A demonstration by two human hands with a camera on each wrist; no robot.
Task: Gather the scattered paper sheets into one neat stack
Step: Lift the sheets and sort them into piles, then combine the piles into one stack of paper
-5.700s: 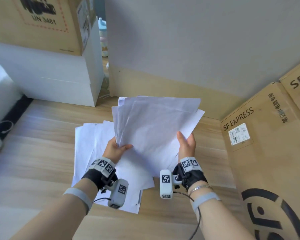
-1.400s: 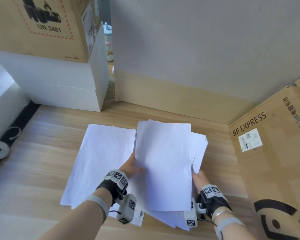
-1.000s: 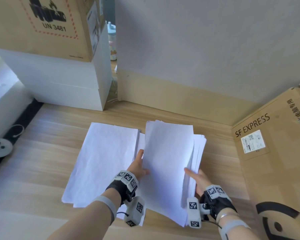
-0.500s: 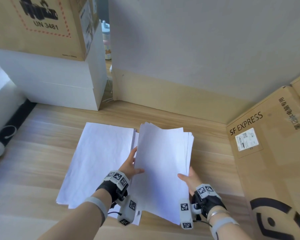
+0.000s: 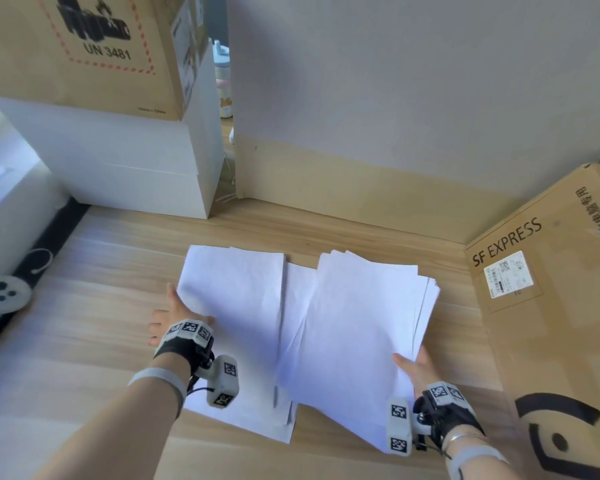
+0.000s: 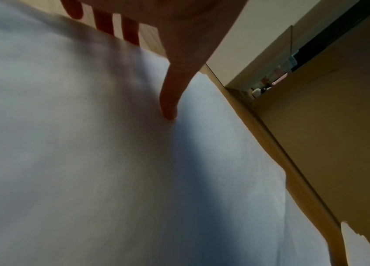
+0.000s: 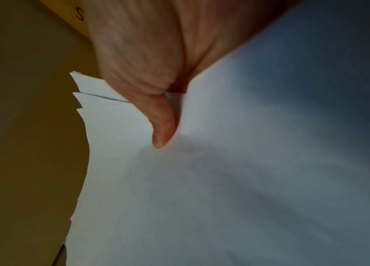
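Several white sheets (image 5: 236, 306) lie flat on the wooden table (image 5: 84, 358), roughly squared. My left hand (image 5: 174, 320) is at their left edge with straight, spread fingers, and its thumb (image 6: 170, 100) presses on the top sheet (image 6: 88, 162). A loosely fanned paper bundle (image 5: 361, 323) overlaps the right side of those sheets. My right hand (image 5: 413, 365) grips the bundle at its near right corner. The thumb (image 7: 163, 126) lies on top of the bundle (image 7: 224, 198) and the fingers are hidden beneath it.
An SF EXPRESS carton (image 5: 534, 289) stands close on the right. White boxes (image 5: 136, 168) with a brown UN 3481 carton (image 5: 84, 46) on top fill the back left. A grey partition (image 5: 395, 116) closes the back. A black strip with a white round object (image 5: 4, 296) lies far left.
My left hand has let go of the bundle and moved left to the edge of the flat sheets. The bundle has sunk lower, held by my right hand alone.
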